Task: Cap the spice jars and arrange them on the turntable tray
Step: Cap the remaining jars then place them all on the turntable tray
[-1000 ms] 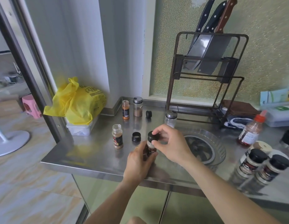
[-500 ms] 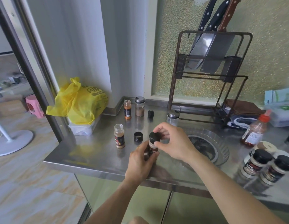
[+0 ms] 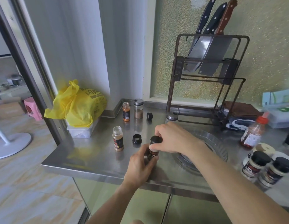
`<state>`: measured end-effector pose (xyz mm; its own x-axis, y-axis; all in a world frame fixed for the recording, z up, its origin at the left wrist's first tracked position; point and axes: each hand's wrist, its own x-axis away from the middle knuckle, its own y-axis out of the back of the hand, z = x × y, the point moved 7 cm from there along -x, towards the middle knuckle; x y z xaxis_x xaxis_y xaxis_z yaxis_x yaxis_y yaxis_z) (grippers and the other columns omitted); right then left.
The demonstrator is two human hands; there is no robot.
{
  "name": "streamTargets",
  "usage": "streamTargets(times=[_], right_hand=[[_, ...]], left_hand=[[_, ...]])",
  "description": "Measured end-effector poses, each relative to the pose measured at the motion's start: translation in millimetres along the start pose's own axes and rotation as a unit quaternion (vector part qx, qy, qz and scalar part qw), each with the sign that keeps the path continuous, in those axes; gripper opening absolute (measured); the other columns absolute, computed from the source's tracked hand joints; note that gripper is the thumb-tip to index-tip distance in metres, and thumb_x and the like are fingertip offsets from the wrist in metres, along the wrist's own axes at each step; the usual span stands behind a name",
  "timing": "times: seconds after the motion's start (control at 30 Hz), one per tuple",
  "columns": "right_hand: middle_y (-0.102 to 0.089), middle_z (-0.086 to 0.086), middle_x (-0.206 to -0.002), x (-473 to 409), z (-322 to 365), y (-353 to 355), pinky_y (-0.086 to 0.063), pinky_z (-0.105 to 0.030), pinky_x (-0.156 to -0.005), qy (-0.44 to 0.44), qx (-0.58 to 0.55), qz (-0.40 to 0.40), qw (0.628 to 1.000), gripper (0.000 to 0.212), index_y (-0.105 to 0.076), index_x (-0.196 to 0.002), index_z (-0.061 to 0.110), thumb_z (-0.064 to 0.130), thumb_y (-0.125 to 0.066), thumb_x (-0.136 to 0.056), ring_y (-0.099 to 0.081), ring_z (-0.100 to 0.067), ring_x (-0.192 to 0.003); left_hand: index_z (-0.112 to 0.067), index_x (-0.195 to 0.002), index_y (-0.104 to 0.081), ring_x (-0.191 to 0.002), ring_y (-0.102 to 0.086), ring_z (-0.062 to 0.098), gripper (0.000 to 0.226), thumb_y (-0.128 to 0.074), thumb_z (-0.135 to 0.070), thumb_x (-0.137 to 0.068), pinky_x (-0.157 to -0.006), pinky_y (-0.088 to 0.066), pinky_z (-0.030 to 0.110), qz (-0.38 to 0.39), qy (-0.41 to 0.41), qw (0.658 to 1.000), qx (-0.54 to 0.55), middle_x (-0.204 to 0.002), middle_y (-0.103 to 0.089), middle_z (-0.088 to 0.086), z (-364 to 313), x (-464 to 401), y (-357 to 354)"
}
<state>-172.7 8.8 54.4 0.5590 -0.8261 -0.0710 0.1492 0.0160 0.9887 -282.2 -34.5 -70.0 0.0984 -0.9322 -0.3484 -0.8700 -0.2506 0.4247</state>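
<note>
Fingers of the left hand [image 3: 139, 167] curled round a spice jar [image 3: 152, 152] at the steel counter's [image 3: 92, 157] front edge, while the right hand [image 3: 172, 137] pinched its black cap [image 3: 155, 139] on top. Beside them sat a loose cap [image 3: 137, 139] and an uncapped jar [image 3: 118, 140]; the turntable tray [image 3: 219, 147] lay just right.
</note>
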Motion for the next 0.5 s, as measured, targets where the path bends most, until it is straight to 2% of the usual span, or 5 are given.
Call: streamTargets(times=[0.1,0.23,0.33,0.43,0.5], right_hand=[[-0.068,0.003,-0.115,0.4,7.8,-0.2,-0.052,-0.036,-0.085,0.029,-0.013,0.039,0.999,0.04,-0.064,-0.122,0.024,0.034,-0.074,-0.084,-0.062,-0.02,-0.108],[-0.069,-0.007,-0.084,-0.3,6.1,0.4,-0.045,-0.034,-0.056,-0.006,0.03,-0.001,1.0,0.039,-0.068,-0.09,0.011,0.048,-0.071,-0.079,-0.065,-0.027,-0.079],[-0.067,-0.001,-0.116,2.9,12.2,-0.4,-0.051,-0.035,-0.084,0.02,0.003,0.027,0.999,0.044,-0.063,-0.122,0.019,0.034,-0.073,-0.082,-0.062,-0.023,-0.107],[-0.07,-0.007,-0.09,2.5,10.6,4.1,-0.051,-0.037,-0.068,-0.005,0.039,0.005,0.999,0.033,-0.067,-0.094,0.011,0.041,-0.07,-0.082,-0.065,-0.028,-0.085],[-0.068,-0.006,-0.09,3.9,7.9,3.9,-0.054,-0.039,-0.069,-0.02,0.037,0.009,0.999,0.044,-0.066,-0.096,0.012,0.051,-0.07,-0.077,-0.065,-0.029,-0.085]], left_hand=[[-0.028,-0.121,-0.061,-0.101,-0.07,0.007,0.032,-0.07,-0.025,-0.09,-0.089,-0.058,0.04,0.001,0.001,1.0,0.007,-0.101,-0.075,-0.01,-0.8,-0.8,0.1],[-0.027,-0.123,-0.061,-0.1,-0.07,0.002,0.034,-0.071,-0.024,-0.091,-0.09,-0.057,0.036,-0.001,-0.011,1.0,0.003,-0.103,-0.076,-0.012,-1.8,0.0,0.4],[-0.029,-0.12,-0.061,-0.099,-0.069,0.003,0.032,-0.071,-0.022,-0.09,-0.088,-0.056,0.033,-0.002,-0.014,1.0,0.003,-0.099,-0.075,-0.013,-2.5,-0.7,1.0],[-0.03,-0.123,-0.06,-0.103,-0.068,-0.001,0.035,-0.072,-0.024,-0.091,-0.088,-0.055,0.025,-0.001,-0.024,1.0,-0.012,-0.104,-0.075,-0.015,-4.8,0.1,1.3],[-0.03,-0.123,-0.061,-0.101,-0.068,-0.002,0.035,-0.072,-0.024,-0.091,-0.086,-0.053,0.02,-0.004,-0.027,1.0,-0.013,-0.103,-0.074,-0.015,-4.8,-0.1,2.1]])
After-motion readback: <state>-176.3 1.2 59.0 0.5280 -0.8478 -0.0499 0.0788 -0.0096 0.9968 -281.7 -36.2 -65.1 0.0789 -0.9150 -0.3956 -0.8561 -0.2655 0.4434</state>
